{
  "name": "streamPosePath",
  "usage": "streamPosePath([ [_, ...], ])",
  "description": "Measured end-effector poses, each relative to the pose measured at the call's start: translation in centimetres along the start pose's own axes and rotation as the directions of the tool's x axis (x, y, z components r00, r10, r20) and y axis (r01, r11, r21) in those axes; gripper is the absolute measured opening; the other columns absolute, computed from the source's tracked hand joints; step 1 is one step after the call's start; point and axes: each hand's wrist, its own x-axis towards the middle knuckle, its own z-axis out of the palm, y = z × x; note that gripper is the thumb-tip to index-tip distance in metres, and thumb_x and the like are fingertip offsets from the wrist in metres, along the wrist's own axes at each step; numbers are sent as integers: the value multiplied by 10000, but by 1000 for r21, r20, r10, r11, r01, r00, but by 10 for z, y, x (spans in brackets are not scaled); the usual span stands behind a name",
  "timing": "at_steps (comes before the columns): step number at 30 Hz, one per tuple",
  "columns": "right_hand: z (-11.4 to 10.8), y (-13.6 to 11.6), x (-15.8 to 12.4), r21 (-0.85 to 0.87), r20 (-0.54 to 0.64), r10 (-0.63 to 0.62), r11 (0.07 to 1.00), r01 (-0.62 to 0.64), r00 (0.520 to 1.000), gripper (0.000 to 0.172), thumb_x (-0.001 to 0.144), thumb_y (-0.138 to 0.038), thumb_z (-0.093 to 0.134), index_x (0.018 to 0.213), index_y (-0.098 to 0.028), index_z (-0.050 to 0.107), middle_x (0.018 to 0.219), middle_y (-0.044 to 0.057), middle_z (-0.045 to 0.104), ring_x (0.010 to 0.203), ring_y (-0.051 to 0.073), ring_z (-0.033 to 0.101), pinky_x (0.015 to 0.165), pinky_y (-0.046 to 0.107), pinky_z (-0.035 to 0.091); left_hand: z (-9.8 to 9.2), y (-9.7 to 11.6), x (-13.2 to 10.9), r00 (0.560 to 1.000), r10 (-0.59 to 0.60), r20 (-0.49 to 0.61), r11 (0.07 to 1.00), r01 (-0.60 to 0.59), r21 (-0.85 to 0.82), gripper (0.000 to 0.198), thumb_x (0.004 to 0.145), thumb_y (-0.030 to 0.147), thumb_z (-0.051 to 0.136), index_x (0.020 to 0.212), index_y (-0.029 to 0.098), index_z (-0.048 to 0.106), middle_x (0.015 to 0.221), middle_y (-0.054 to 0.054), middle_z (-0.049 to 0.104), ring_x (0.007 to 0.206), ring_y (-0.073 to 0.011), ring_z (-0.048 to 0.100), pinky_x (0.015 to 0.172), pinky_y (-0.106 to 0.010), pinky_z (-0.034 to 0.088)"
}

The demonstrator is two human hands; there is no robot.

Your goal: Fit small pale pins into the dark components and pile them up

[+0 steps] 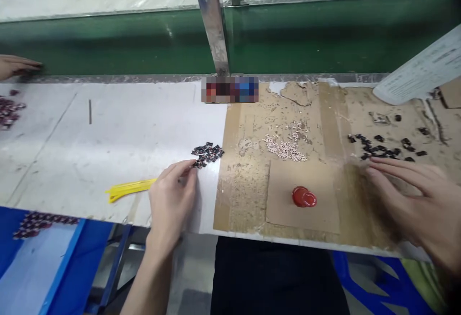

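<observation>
My left hand (pixel 175 192) is at the near edge of a pile of small black parts with coppery bits (pixel 212 151) on the white tabletop. Its thumb and forefinger are pinched together on one of these parts. Over the cardboard to the right, my right hand (pixel 414 195) has thumb and forefinger tips close together beside scattered small black pieces (pixel 380 151); whatever lies between them is too small to make out. Between the hands, a glossy red blob (pixel 304 197) sits on a cardboard square (pixel 284 214). Behind it lie many tiny copper-coloured pieces (pixel 286 149).
Yellow strips (pixel 131 189) lie left of my left hand. A metal post (pixel 212 22) rises behind a blurred-out box (pixel 230 89). A white paper sheet (pixel 421 67) leans at right. Another person's hand (pixel 18 65) is at far left, above dark red parts (pixel 10 111). A blue tray (pixel 68 257) stands below.
</observation>
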Motion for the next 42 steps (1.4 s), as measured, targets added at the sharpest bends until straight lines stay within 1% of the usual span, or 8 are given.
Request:
streamPosePath([
  [4, 32, -51, 27, 50, 216, -150, 989, 142, 965, 186, 980, -340, 694, 1097, -243, 802, 1117, 88, 811, 996, 281, 764, 888, 456, 615, 1, 2, 4, 1000, -22, 15, 999, 22, 39, 213, 918, 237, 643, 1056, 217, 804, 956, -58, 810, 867, -268, 774, 876, -424, 585],
  [9, 59, -80, 48, 36, 422, -172, 984, 173, 890, 214, 1000, -258, 643, 1116, -182, 805, 1087, 82, 810, 929, 264, 761, 791, 416, 602, 0, 0, 5, 998, -45, 49, 998, 42, 53, 288, 923, 246, 615, 1165, 189, 759, 968, -64, 752, 820, -241, 731, 812, -395, 574],
  [17, 63, -86, 53, 79, 407, -162, 987, 143, 899, 202, 978, -160, 621, 980, -199, 820, 973, 62, 823, 848, 268, 767, 729, 407, 574, -5, 1, -7, 999, -27, 26, 1000, 27, -9, 292, 1005, 317, 565, 1183, 210, 771, 1096, -79, 710, 922, -226, 714, 888, -396, 578],
  [24, 59, -81, 51, 219, 244, -9, 975, -46, 970, 111, 971, -236, 689, 983, -247, 800, 975, 41, 833, 851, 222, 790, 783, 382, 640, -8, 45, -21, 995, -95, -19, 887, 76, -455, 61, 904, 226, 755, 964, 220, 762, 887, 8, 766, 793, -142, 728, 760, -254, 625],
  [26, 54, -79, 48, 394, 251, 148, 887, -240, 957, 68, 942, -265, 740, 975, -262, 800, 927, 31, 824, 797, 203, 781, 735, 357, 649, -4, 66, -25, 997, -73, 14, 822, 68, -565, 87, 875, 145, 764, 924, 217, 751, 859, 20, 763, 763, -120, 724, 718, -214, 620],
  [29, 43, -82, 42, 645, 395, 339, 560, -521, 854, 115, 893, -335, 805, 992, -278, 792, 865, 12, 785, 730, 166, 740, 662, 305, 630, 9, 99, -31, 997, 43, 67, 701, 18, -713, 159, 872, 61, 737, 904, 217, 738, 850, 28, 758, 769, -104, 729, 706, -187, 618],
  [35, 18, -113, 26, 712, 598, 356, 176, -680, 718, 135, 878, -390, 828, 969, -307, 772, 794, -27, 693, 659, 110, 653, 595, 223, 586, 43, 146, -42, 940, 334, -70, 649, -283, -706, 251, 952, 26, 683, 1081, 210, 793, 982, -23, 770, 846, -108, 732, 782, -237, 648],
  [42, 17, -130, 6, 769, 513, 332, 232, -596, 791, 71, 972, -388, 746, 1024, -344, 766, 819, -40, 769, 675, 114, 734, 655, 224, 646, 59, 151, -46, 822, 499, -273, 695, -568, -441, 111, 980, 114, 721, 1065, 151, 782, 923, -61, 775, 816, -142, 757, 736, -256, 660],
])
